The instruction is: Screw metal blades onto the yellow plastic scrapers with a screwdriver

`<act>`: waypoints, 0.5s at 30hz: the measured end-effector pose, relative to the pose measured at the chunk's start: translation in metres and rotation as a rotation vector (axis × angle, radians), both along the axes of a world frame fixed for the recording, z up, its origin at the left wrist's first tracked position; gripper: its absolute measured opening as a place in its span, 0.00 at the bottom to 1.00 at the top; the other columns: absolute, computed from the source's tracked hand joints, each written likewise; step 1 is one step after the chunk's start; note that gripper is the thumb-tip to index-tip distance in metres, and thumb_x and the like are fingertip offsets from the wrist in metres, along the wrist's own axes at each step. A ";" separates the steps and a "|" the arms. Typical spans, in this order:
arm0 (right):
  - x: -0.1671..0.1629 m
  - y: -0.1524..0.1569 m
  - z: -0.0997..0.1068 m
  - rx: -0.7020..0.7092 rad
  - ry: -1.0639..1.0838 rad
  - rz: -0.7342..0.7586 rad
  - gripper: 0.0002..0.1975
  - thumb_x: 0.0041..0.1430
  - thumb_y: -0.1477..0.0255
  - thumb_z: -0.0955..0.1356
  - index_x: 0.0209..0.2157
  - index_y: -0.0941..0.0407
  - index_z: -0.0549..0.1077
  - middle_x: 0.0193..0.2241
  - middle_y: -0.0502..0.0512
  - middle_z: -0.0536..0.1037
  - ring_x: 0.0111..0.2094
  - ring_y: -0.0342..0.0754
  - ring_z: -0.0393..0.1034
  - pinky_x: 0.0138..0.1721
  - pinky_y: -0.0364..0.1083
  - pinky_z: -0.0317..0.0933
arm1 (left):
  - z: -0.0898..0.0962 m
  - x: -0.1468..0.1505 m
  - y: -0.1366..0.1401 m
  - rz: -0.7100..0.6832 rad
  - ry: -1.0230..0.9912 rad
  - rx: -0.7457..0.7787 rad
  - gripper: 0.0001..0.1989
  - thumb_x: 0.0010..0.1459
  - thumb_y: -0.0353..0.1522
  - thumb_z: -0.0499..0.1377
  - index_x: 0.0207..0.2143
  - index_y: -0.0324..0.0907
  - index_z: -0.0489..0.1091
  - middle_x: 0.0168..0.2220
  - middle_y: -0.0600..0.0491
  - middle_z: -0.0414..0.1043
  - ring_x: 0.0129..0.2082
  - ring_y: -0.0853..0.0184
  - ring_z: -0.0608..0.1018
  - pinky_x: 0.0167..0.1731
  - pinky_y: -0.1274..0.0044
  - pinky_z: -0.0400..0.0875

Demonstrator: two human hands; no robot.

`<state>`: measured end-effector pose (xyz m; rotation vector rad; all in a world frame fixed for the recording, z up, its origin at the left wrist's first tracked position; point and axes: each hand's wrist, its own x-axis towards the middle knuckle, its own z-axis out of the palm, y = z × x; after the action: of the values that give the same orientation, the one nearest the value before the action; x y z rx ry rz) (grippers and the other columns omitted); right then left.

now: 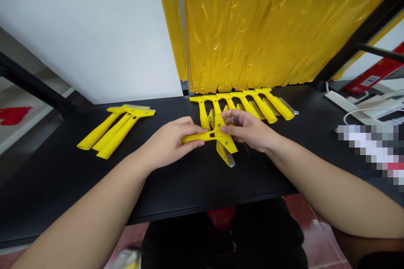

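A yellow scraper (217, 132) lies crosswise between my two hands, its wide head to the right with screws in it. My left hand (176, 136) is closed round its handle, thumb and fingers pinching near the neck. At the head, my right hand (249, 130) has its thumb on the edge and its fingers bent; part of the grip is hidden. Below the head, a yellow blade piece with a metal edge (225, 154) rests on the black table. Just behind my hands lies a row of several yellow scraper handles (263, 107), with blade pieces among them.
Three yellow scrapers with metal blades (118, 134) lie overlapping at the left of the black table (195, 189). Yellow plastic wrapping (246, 29) and a white panel (104, 29) stand behind. White cables and devices (372, 103) and a red box (375, 71) sit at the right.
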<state>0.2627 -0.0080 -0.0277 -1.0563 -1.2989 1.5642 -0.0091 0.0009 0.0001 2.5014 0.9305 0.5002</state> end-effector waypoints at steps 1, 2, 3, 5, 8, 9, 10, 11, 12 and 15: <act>-0.001 0.000 0.000 0.021 -0.011 -0.010 0.26 0.50 0.72 0.81 0.47 0.55 0.72 0.31 0.44 0.71 0.22 0.35 0.56 0.18 0.40 0.46 | -0.001 0.000 0.000 0.002 0.016 0.010 0.17 0.71 0.42 0.61 0.57 0.48 0.78 0.41 0.52 0.71 0.38 0.66 0.76 0.40 0.75 0.70; -0.001 -0.001 0.000 0.047 -0.020 -0.019 0.25 0.50 0.72 0.81 0.48 0.55 0.71 0.31 0.44 0.71 0.23 0.36 0.57 0.19 0.40 0.47 | -0.002 0.000 0.000 0.004 0.032 0.018 0.17 0.71 0.42 0.61 0.58 0.48 0.78 0.41 0.52 0.71 0.37 0.66 0.76 0.40 0.75 0.70; -0.001 -0.001 0.000 0.076 -0.028 -0.023 0.25 0.51 0.72 0.81 0.48 0.55 0.71 0.32 0.44 0.71 0.24 0.37 0.58 0.21 0.40 0.49 | -0.003 0.000 0.000 0.007 0.047 0.023 0.17 0.71 0.42 0.61 0.58 0.48 0.78 0.41 0.52 0.71 0.37 0.66 0.76 0.39 0.75 0.70; -0.001 -0.002 0.000 0.140 -0.048 -0.017 0.24 0.53 0.71 0.80 0.48 0.55 0.71 0.32 0.44 0.70 0.27 0.38 0.60 0.25 0.41 0.53 | -0.003 0.001 -0.001 0.009 0.065 0.029 0.17 0.71 0.41 0.61 0.58 0.49 0.78 0.41 0.52 0.71 0.36 0.67 0.76 0.38 0.75 0.69; 0.000 -0.001 -0.004 0.260 -0.110 0.003 0.21 0.54 0.70 0.80 0.46 0.54 0.73 0.30 0.44 0.68 0.29 0.41 0.61 0.31 0.44 0.57 | -0.003 0.002 -0.003 0.011 0.068 0.028 0.17 0.71 0.41 0.61 0.58 0.48 0.78 0.41 0.52 0.71 0.36 0.66 0.77 0.38 0.75 0.69; 0.000 0.000 -0.006 0.303 -0.139 0.006 0.18 0.55 0.69 0.80 0.45 0.55 0.75 0.30 0.44 0.67 0.29 0.41 0.60 0.31 0.45 0.56 | -0.002 0.002 -0.003 0.011 0.070 0.029 0.17 0.71 0.41 0.61 0.58 0.48 0.78 0.41 0.52 0.71 0.36 0.66 0.77 0.38 0.75 0.70; 0.000 0.000 -0.007 0.341 -0.168 0.008 0.16 0.56 0.68 0.79 0.44 0.55 0.77 0.29 0.45 0.67 0.28 0.41 0.59 0.31 0.45 0.56 | -0.001 0.002 -0.004 0.010 0.074 0.033 0.17 0.71 0.41 0.60 0.58 0.48 0.78 0.41 0.52 0.71 0.36 0.66 0.77 0.38 0.75 0.70; 0.001 0.001 -0.008 0.369 -0.193 0.010 0.14 0.57 0.67 0.79 0.43 0.55 0.78 0.29 0.45 0.67 0.28 0.41 0.58 0.31 0.46 0.55 | -0.001 0.003 -0.005 0.010 0.078 0.041 0.17 0.71 0.41 0.60 0.58 0.48 0.78 0.41 0.52 0.71 0.36 0.66 0.77 0.38 0.76 0.70; 0.001 0.001 -0.009 0.388 -0.211 0.010 0.13 0.58 0.66 0.78 0.41 0.56 0.79 0.29 0.46 0.68 0.27 0.41 0.57 0.31 0.46 0.55 | 0.000 0.003 -0.005 0.009 0.082 0.053 0.17 0.71 0.41 0.60 0.58 0.48 0.78 0.41 0.52 0.71 0.36 0.66 0.77 0.37 0.76 0.70; 0.001 0.001 -0.008 0.399 -0.242 0.007 0.11 0.59 0.64 0.77 0.40 0.56 0.80 0.28 0.47 0.71 0.27 0.42 0.58 0.31 0.47 0.56 | 0.002 0.003 -0.007 0.009 0.097 0.102 0.17 0.72 0.40 0.60 0.58 0.48 0.78 0.41 0.52 0.71 0.36 0.67 0.77 0.36 0.77 0.69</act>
<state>0.2634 -0.0070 -0.0359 -1.0016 -1.6952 1.1377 -0.0061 -0.0064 0.0022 2.6350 0.9760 0.4434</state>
